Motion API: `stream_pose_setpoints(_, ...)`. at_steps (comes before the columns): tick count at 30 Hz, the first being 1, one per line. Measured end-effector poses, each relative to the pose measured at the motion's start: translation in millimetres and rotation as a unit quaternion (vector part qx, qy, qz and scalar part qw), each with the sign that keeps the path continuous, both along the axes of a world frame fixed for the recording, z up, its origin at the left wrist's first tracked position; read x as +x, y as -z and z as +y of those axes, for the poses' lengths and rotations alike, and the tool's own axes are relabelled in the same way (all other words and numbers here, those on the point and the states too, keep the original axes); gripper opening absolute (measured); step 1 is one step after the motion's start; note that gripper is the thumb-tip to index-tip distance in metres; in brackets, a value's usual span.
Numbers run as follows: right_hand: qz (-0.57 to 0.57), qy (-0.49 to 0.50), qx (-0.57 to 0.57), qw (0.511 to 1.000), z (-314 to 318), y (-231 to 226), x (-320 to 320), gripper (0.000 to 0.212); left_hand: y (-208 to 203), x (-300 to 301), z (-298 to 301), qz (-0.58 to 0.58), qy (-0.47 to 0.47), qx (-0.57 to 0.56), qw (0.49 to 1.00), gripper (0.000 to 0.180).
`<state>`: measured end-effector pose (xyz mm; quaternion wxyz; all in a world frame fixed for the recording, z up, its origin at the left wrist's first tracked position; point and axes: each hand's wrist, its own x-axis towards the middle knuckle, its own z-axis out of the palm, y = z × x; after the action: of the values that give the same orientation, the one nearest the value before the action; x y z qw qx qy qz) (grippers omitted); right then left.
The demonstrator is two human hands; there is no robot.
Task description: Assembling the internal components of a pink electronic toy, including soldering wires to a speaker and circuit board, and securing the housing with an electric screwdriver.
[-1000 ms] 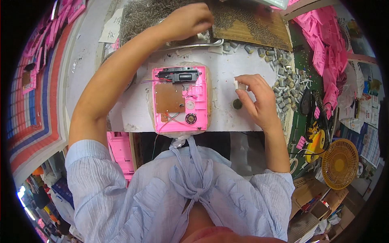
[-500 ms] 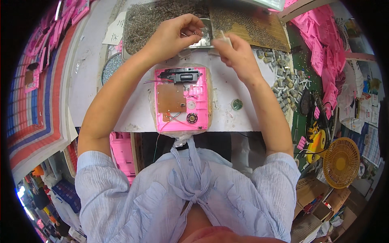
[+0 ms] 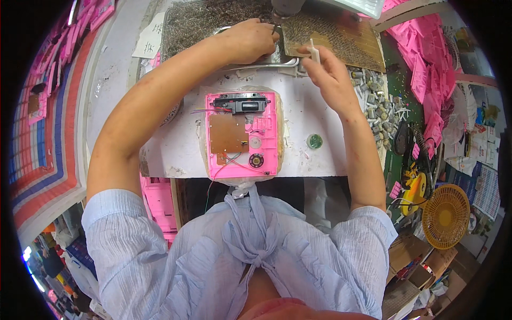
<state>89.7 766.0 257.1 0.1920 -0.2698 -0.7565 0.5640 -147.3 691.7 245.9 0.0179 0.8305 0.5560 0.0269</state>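
My left hand (image 3: 248,40) is over the shiny metal tray (image 3: 290,63), its fingers closed. A small dark tip shows at those fingers; what they hold, if anything, I cannot make out. Just above them is the end of a grey rounded device (image 3: 287,7). My right hand (image 3: 333,80) pinches a small white plastic part (image 3: 314,53) upright, beside a brown board (image 3: 333,45) set with rows of tiny pins. Nearer me lies an open pink plastic housing (image 3: 272,128) with a black module (image 3: 248,104), a brown circuit board (image 3: 228,133), a round speaker (image 3: 256,160) and loose wires.
Tiny dark metal pieces (image 3: 200,24) fill the far tray. Several small silver motors (image 3: 380,114) are heaped at the right. A small green round container (image 3: 314,141) sits right of the housing. Pink plastic parts (image 3: 421,69) pile up farther right, above a yellow fan (image 3: 446,216).
My left hand has moved slightly right and its fingers have turned down over the tray. My right hand has shifted right with the white part. The grey device has come into view at the top.
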Motion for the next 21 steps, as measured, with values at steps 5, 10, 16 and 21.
stream_pose_setpoints(5, -0.016, -0.051, 0.157, 0.986, -18, -15, 44, 0.033, -16, 5, -31, -0.179, -0.134, 0.1, 0.969, 0.021)
stream_pose_setpoints(10, 0.005, -0.16, 0.246, 0.956, -69, -33, 61, 0.037, -48, 61, -146, -0.621, -0.266, -0.201, 0.71, 0.021)
stream_pose_setpoints(16, 0.016, -0.197, 0.337, 0.921, -100, -22, 61, 0.042, -14, 116, -203, -0.713, -0.289, -0.16, 0.619, 0.019)
stream_pose_setpoints(21, -0.009, -0.232, 0.358, 0.904, -107, -34, 70, 0.043, -20, 122, -215, -0.711, -0.314, -0.185, 0.602, 0.02)
